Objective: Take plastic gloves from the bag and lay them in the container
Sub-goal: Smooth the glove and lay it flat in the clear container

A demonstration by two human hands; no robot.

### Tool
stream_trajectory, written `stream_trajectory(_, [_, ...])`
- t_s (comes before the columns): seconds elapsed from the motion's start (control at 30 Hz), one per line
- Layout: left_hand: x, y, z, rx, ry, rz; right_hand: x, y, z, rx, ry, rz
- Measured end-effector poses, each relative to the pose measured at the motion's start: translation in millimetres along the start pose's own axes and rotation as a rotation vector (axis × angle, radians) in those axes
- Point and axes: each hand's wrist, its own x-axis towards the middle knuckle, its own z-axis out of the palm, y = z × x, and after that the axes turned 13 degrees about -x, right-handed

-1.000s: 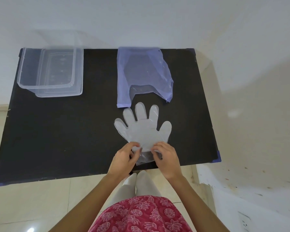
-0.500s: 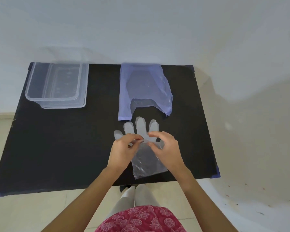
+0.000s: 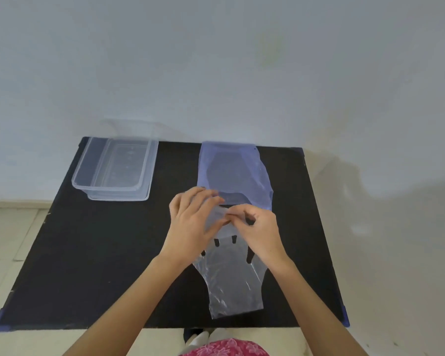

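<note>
One head-worn wide-angle view, steeply down and forward over the black table (image 3: pixel 88 265); wall beyond

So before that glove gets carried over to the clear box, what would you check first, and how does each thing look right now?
1. Left hand has a grip on the glove: ok.
2. Right hand pinches its finger end: ok.
3. Glove fully lifted off the table: not ok, the cuff lies flat.
4. Container open: ok.
5. Container empty: cannot tell.
6. Bag clear of the glove: cannot tell, hands overlap its edge.
</note>
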Motion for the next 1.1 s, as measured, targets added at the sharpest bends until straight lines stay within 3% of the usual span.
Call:
stream_trajectory(0.13, [22, -3, -16, -0.103, 0.067, -0.027, 16, -11, -1, 0.013, 0.004, -0.01])
stream_trajectory(0.33, [34, -9, -39, -0.127, 0.102, -0.141, 23, 1, -2, -0.022, -0.109, 0.201])
stream_trajectory(0.47, [36, -16, -51, -0.111, 0.111, -0.212, 24, -3, -16, -0.081, -0.067, 0.114])
stream_trajectory(0.57, [36, -17, -57, -0.116, 0.177, -0.208, 26, -12, -25, -0.077, 0.039, 0.191])
stream_trajectory(0.67, [34, -18, -58, -0.101, 0.211, -0.136, 21, -22, -18, 0.243, 0.054, 0.518])
stream_trajectory(0.77, [28, -21, -58, -0.066, 0.196, -0.071, 17, -38, -6, 0.811, -0.23, 0.91])
stream_trajectory(0.83, [21, -21, -55, -0.013, 0.166, 0.012, 22, -40, 2, 0.964, -0.41, 0.962])
stream_trajectory(0.9, [12, -21, -50, 0.032, 0.143, 0.091, 30, -46, 8, 0.951, -0.454, 0.933])
stream_trajectory(1.0, [-3, -21, -38, 0.068, 0.126, 0.175, 43, -59, 14, 0.855, -0.381, 0.859])
stream_trajectory(1.1, [-21, -21, -25, 0.087, 0.113, 0.211, 50, -71, 15, 0.434, -0.37, 0.844])
